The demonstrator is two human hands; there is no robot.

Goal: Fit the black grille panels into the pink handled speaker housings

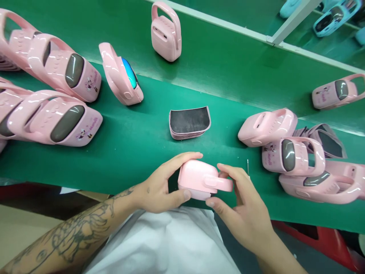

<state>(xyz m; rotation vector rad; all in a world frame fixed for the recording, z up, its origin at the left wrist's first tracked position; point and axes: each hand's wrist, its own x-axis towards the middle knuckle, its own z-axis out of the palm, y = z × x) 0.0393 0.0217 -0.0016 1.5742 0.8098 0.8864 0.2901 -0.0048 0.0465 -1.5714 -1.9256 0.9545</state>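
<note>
Both my hands hold one pink plastic case with a handle [203,180] at the near edge of the green belt [137,148]. My left hand [164,184] wraps its body, fingers over the top and thumb underneath. My right hand [242,205] grips the handle end, thumb below. Just beyond the case lies a small stack of dark lens-shaped stickers with pink edges [189,122].
Several pink cases with grey lenses lie at the left [57,118] and right [293,156]. One with a blue-green lens [121,78] rests on its side, another [166,32] stands at the back. More stickers [327,140] lie at the right. A white rail [293,19] crosses the far belt.
</note>
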